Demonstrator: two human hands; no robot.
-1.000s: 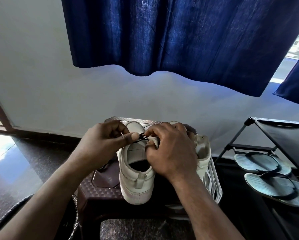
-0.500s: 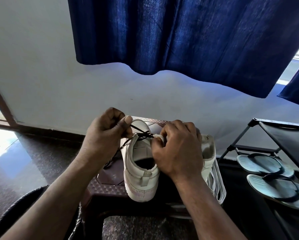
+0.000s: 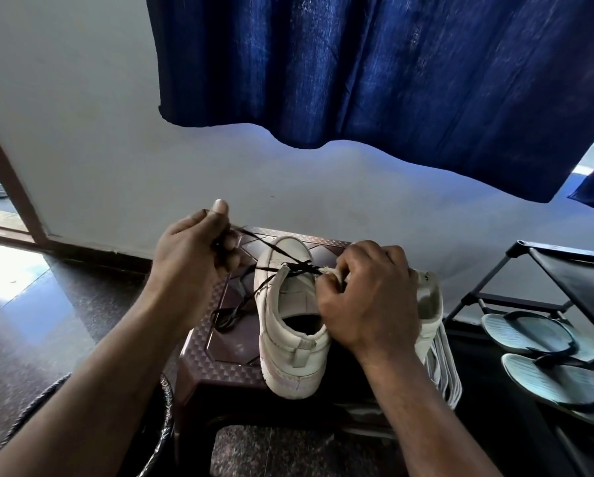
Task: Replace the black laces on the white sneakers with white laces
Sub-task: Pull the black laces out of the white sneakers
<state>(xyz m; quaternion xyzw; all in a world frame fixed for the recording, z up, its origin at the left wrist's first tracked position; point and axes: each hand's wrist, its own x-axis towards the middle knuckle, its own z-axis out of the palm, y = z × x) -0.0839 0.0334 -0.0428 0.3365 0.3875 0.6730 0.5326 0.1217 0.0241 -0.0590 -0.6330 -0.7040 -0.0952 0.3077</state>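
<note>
Head view — A: Item one, and location?
B: Black lace (image 3: pixel 299 268), part-threaded across the sneaker (image 3: pixel 288 339), which stands on the stool (image 3: pixel 226 346). Its slack trails left onto the stool.
A: Hands?
B: Left hand (image 3: pixel 192 256): thumb and fingers pinch the lace, which is drawn taut up and to the left. Right hand (image 3: pixel 367 304): fingers curled, gripping the sneaker's right eyelet flap.
A: Handling?
B: Lace: probably light, limp, thin and apt to slip; best pinched close to the eyelet. Sneaker: likely light, with a soft upper and stiffer sole; steady it by the flap or heel.
A: Other stock?
B: Second sneaker (image 3: pixel 429 304), behind the right hand. White laces (image 3: pixel 443 366) hang beside it, not yet threaded.
</note>
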